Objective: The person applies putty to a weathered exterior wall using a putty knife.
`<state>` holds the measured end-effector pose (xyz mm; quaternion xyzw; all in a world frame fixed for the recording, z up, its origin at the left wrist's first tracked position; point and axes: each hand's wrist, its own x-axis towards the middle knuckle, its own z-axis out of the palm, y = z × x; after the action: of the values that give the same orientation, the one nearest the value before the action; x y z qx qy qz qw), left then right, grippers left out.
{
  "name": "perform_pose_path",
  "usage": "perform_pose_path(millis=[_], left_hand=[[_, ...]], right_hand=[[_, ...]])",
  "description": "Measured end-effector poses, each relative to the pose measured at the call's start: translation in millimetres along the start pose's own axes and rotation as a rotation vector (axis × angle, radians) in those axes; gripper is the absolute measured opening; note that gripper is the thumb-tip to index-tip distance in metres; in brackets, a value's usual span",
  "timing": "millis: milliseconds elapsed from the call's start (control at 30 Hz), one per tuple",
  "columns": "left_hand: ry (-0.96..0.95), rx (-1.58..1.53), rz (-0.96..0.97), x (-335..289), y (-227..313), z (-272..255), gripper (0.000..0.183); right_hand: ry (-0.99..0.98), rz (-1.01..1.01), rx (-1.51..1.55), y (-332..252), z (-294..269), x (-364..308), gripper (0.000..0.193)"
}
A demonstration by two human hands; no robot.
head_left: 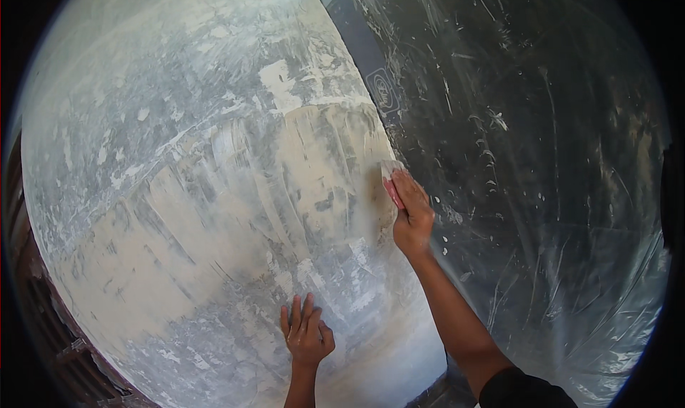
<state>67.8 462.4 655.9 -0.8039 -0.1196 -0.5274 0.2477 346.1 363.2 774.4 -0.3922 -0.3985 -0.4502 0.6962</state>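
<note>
While I look down through the head camera, my right hand [412, 215] presses a small reddish sanding pad [392, 182] against the plastered wall [214, 194], right at the wall's edge where it meets the plastic sheeting [542, 194]. The fingers are stretched flat over the pad, holding it to the surface rather than curled round it, and the pad's pale top edge sticks out above my fingertips. My left hand [307, 333] lies lower on the same wall, open, palm down and fingers spread, holding nothing. The wall is patchy: a wide tan band of filler runs across the middle, with grey and white streaks above and below it. The clear sheeting to the right is crinkled and flecked with white spatter, and a dark surface shows through it. My right forearm rises from the lower edge, with a dark sleeve [524, 390] at the elbow.
</note>
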Motion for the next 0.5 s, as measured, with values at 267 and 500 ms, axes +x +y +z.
perform_pose_path(millis=[267, 500], left_hand=[[0.001, -0.008, -0.006, 3.5, 1.6, 1.1, 0.023], [0.011, -0.001, 0.000, 1.9, 0.8, 3.3, 0.022]], right_hand=[[-0.181, 0.011, -0.040, 3.1, 7.0, -119.3, 0.060], [-0.182, 0.040, 0.136, -38.7, -38.6, -139.8, 0.056]])
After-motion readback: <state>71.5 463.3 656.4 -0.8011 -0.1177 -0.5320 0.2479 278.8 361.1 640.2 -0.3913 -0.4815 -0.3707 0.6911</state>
